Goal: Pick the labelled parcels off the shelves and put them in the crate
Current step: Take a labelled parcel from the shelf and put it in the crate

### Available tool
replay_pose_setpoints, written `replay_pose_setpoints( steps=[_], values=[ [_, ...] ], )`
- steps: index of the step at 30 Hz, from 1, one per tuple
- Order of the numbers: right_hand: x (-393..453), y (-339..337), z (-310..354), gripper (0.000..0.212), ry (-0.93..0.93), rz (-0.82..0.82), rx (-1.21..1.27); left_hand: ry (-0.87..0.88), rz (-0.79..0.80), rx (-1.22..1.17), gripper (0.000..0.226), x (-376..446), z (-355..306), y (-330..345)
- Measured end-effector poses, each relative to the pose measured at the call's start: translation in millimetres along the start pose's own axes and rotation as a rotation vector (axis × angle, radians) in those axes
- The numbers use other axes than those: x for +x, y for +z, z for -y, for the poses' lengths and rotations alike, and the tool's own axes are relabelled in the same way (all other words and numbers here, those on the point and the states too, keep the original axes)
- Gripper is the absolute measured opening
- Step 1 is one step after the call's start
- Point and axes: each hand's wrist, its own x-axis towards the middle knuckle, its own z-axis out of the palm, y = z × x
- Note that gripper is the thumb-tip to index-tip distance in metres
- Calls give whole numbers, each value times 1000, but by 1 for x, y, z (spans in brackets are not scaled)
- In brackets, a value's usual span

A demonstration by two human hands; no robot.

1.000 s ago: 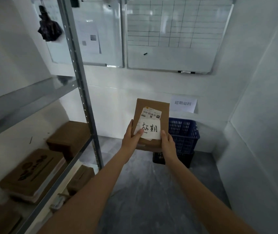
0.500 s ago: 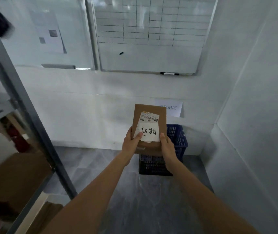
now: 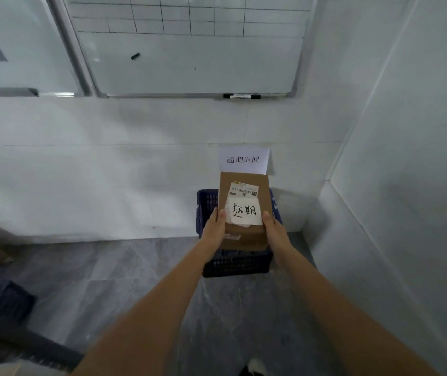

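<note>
Head view: both hands — left [image 3: 215, 229], right [image 3: 275, 232] — grip the parcel [image 3: 244, 210] above the crate [image 3: 233, 263]; next, lower it in.

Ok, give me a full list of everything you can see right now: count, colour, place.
parcel: one, brown cardboard, held up in front of the crate
handwritten note: one, white, on the parcel's face
shipping label: one, white with barcode, above the note
crate: one, dark blue, on the floor against the back wall
paper sign: one, white, on the wall above the crate
whiteboard: one, white with a grid, on the wall; part of a second at far left
marker: one, black and white, on the whiteboard's ledge
left hand: grips the parcel's left edge
right hand: grips the parcel's right edge
</note>
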Motion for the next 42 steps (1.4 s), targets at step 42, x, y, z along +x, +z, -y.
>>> replay_pose_setpoints(
  steps=[42],
  values=[
    [545, 155, -110, 52, 476, 177, -248, -614, -150, 90, 41, 558, 167, 1]
  ],
)
